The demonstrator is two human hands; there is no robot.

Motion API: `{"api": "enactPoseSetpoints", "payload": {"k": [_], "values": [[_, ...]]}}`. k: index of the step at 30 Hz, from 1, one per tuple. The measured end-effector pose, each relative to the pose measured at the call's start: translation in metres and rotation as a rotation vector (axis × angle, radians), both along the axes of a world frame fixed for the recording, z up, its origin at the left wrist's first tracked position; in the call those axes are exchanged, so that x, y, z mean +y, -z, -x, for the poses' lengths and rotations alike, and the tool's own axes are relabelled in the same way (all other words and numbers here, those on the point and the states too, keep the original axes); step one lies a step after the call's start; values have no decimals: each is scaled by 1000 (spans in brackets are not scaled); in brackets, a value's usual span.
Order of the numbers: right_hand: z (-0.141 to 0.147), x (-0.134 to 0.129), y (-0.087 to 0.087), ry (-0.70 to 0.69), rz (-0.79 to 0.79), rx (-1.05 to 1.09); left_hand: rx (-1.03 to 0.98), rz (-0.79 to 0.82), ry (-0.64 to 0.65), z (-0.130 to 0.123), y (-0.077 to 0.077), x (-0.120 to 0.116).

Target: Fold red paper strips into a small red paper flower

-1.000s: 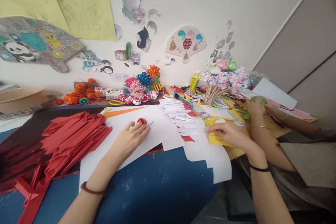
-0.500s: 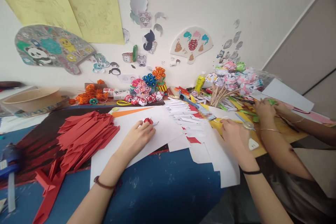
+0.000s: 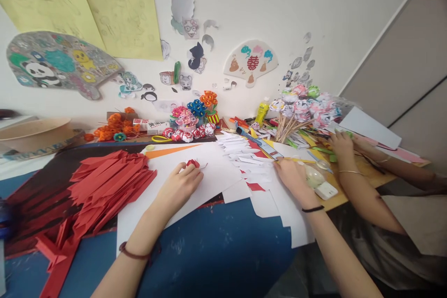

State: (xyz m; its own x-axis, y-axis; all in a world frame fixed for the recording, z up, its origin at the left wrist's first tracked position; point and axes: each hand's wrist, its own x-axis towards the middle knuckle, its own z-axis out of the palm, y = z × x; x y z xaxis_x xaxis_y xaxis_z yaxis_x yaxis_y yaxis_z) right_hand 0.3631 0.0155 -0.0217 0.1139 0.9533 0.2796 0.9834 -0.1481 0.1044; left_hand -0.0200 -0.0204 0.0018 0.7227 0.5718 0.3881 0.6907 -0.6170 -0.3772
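My left hand (image 3: 184,181) is closed around a small red paper flower (image 3: 193,164), its fingers hiding most of it. A thin piece sticks out to the right of the flower. Under this hand lies white paper (image 3: 213,158). My right hand (image 3: 292,174) is at the near end of a narrow blue device (image 3: 260,142) that looks like a phone with a lit screen. Its fingertips are at or just beside that end; contact is unclear. White folded paper strips (image 3: 237,149) lie to its left. A pile of red folded paper strips (image 3: 111,181) lies left of my left hand.
Finished paper flowers on sticks (image 3: 296,111) stand at the back right. Red-and-white paper flowers (image 3: 187,136) line the back edge, near a yellow bottle (image 3: 261,111). At the right, a co-worker's hands (image 3: 344,144) handle green paper. A white box-shaped object (image 3: 326,190) lies nearby.
My right hand has moved left to the near end of the blue device. My left hand still holds the red flower. The view has shifted slightly.
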Motion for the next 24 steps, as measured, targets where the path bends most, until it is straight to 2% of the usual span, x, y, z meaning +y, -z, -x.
{"api": "enactPoseSetpoints", "payload": {"k": [3, 6, 8, 10, 12, 14, 17, 21, 24], "values": [[0, -5, -19, -94, -188, 258, -9, -1, 0, -1, 0, -1], [12, -14, -45, -176, -387, 508, -41, -24, -26, -2, -1, -2], [29, -19, -57, -293, -386, 597, -88, -40, -60, -2, -2, -3], [47, -21, -61, -395, -271, 535, -136, -46, -87, -1, -2, -3], [59, -21, -57, -335, -194, 333, -167, -44, -101, 0, -3, -3], [60, -18, -46, -153, -171, 138, -178, -39, -108, 1, -3, -3], [48, -13, -26, 101, -99, -84, -186, -58, -98, 2, -3, -2], [27, -12, -11, 113, 36, -54, -172, -79, -84, 1, -1, -1], [18, -13, -9, 93, -6, -39, -164, -74, -99, 1, 1, -1]]}}
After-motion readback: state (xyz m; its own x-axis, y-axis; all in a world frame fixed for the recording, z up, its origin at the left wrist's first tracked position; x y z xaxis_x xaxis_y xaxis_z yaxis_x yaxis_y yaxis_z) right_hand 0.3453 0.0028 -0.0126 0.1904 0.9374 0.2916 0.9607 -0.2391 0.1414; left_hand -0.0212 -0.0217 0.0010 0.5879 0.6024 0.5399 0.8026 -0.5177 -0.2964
